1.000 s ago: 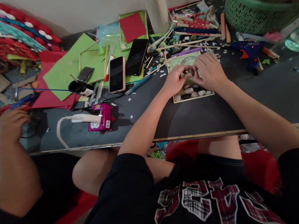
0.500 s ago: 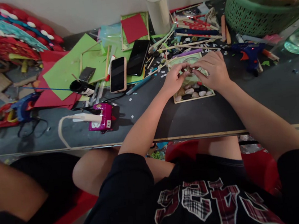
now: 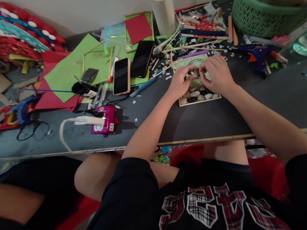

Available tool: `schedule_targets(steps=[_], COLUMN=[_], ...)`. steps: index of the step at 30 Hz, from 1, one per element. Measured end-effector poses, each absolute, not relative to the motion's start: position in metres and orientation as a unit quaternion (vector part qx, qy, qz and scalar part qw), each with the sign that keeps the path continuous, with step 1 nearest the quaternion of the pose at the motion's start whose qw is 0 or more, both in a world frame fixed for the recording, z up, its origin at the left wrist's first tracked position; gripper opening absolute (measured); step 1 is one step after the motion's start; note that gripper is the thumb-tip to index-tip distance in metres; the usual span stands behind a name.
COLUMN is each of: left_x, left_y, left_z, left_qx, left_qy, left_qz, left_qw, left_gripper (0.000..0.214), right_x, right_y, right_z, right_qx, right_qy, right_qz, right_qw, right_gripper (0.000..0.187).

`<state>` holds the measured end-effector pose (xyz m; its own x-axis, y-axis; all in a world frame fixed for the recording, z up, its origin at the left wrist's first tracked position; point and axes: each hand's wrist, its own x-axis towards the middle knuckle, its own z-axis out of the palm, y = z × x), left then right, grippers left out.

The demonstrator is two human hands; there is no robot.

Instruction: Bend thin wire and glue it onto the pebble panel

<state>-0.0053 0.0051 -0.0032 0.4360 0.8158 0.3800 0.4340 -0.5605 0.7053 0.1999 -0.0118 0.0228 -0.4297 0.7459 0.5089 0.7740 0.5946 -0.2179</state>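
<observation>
A small brown pebble (image 3: 197,72) is pinched in the fingertips of my left hand (image 3: 183,80). My right hand (image 3: 216,74) is closed, its bent thumb and forefinger meeting the pebble's right edge; the fingers partly hide it. Both hands hover over a shallow rectangular frame (image 3: 200,101) with a light rim. Pebbles (image 3: 195,94) in white, brown and black lie along its near side. A pale green sheet with a drawn curved line shows at its far end, the middle being covered by my hands.
A blue glue gun (image 3: 259,55) lies to the right, near a green basket (image 3: 264,15). Sticks and paper scraps crowd the back, beside a white cylinder (image 3: 163,11). Leftward are two phones (image 3: 121,76), coloured paper, a purple power adapter (image 3: 106,120) and a co-worker's leg (image 3: 12,199).
My right hand has shifted slightly left, its fingers more curled beside the pebble. At the far left, the co-worker's raised forearm has dropped from view above the table edge.
</observation>
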Motion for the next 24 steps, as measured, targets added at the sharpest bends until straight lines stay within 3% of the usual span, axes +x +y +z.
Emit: schedule_targets(steps=[7, 16, 19, 24], left_x=[-0.004, -0.006, -0.008, -0.008], left_y=[0.004, 0.003, 0.006, 0.008], left_z=[-0.003, 0.001, -0.002, -0.004], left_qx=[0.81, 0.808, 0.795, 0.792], left_qy=[0.38, 0.392, 0.399, 0.401], left_qz=[0.366, 0.361, 0.381, 0.39], left_qw=[0.256, 0.25, 0.251, 0.243], left_gripper=[0.076, 0.064, 0.069, 0.072], right_x=[0.2, 0.207, 0.214, 0.229], right_y=[-0.013, -0.013, -0.011, 0.001], right_z=[0.024, 0.025, 0.025, 0.029], right_qx=[-0.451, -0.434, -0.444, -0.446], right_qy=[-0.853, -0.861, -0.844, -0.787], right_qz=[-0.019, 0.004, 0.007, 0.011], right_qw=[0.263, 0.267, 0.3, 0.426], right_gripper=[0.02, 0.025, 0.029, 0.028])
